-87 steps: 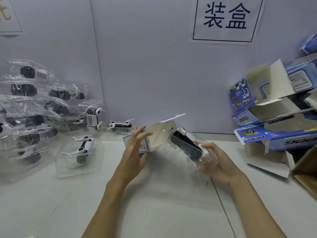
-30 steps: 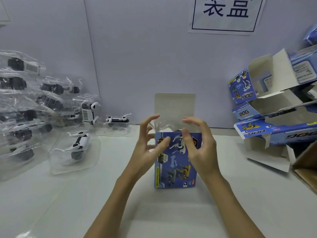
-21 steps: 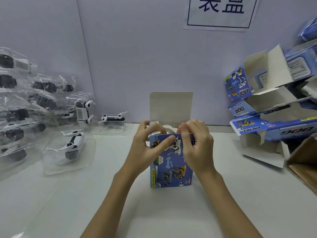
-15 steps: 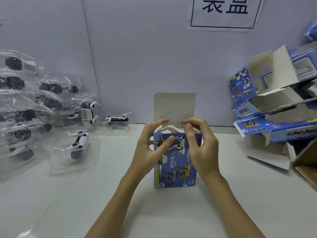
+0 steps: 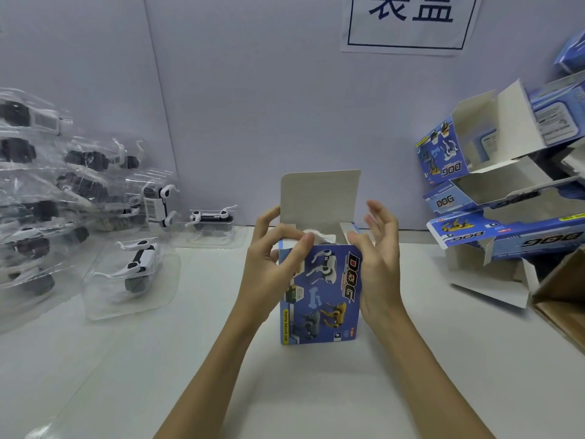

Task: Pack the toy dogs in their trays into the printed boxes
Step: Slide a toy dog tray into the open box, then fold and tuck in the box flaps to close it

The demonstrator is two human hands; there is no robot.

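Upright at the middle of the white table (image 5: 348,391), a blue printed box (image 5: 319,296) is held with its top flap (image 5: 319,198) raised. Its left upper edge is gripped by the left hand (image 5: 272,264), thumb laid across the opening, while the right hand (image 5: 376,258) is kept loose and spread just beside the right wall. Bagged toy dogs in clear trays (image 5: 133,274) are piled far left; empty open boxes (image 5: 506,198) are stacked at right.

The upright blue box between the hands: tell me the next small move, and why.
Probably fold the side flaps inward, then bring the top flap down. The printed box stands upright on the table, its top flap up and the toy showing at the opening. The left hand is at the left flap; the right hand hovers open beside the right one.
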